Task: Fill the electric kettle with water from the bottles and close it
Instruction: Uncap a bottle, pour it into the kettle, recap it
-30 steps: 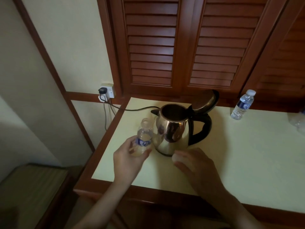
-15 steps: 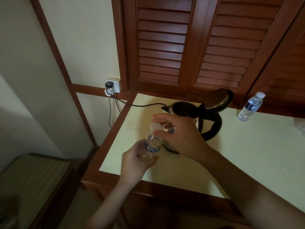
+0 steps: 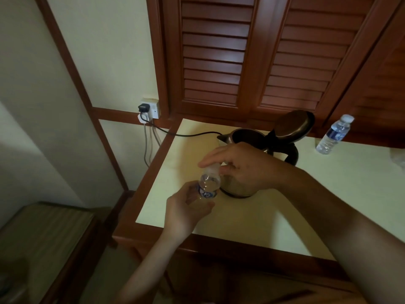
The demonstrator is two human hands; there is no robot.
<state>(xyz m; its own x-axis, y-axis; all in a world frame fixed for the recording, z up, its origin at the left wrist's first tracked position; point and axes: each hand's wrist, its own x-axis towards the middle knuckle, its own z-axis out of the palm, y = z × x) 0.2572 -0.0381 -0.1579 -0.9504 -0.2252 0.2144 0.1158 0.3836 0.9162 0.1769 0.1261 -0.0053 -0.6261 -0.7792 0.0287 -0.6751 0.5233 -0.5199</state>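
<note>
A steel electric kettle [image 3: 243, 137] stands on the cream table [image 3: 328, 194] with its lid [image 3: 293, 127] hinged up and its mouth open. In front of it my left hand [image 3: 184, 211] grips a small clear water bottle [image 3: 208, 185] with a blue label, held upright just above the table. My right hand [image 3: 238, 165] covers the bottle's top, fingers and thumb curled round the white cap. This hand hides part of the kettle's body. A second, capped water bottle [image 3: 333, 134] stands at the back right.
A black cord [image 3: 188, 134] runs from the kettle to a wall socket [image 3: 149, 109] at the left. Wooden louvred doors [image 3: 252, 58] rise behind the table. A crumpled clear thing [image 3: 398, 157] lies at the right edge. A low striped bench [image 3: 43, 233] sits at lower left.
My right hand rose from the table with the white cap and came onto the bottle's top. My left hand lifted the bottle a little toward me.
</note>
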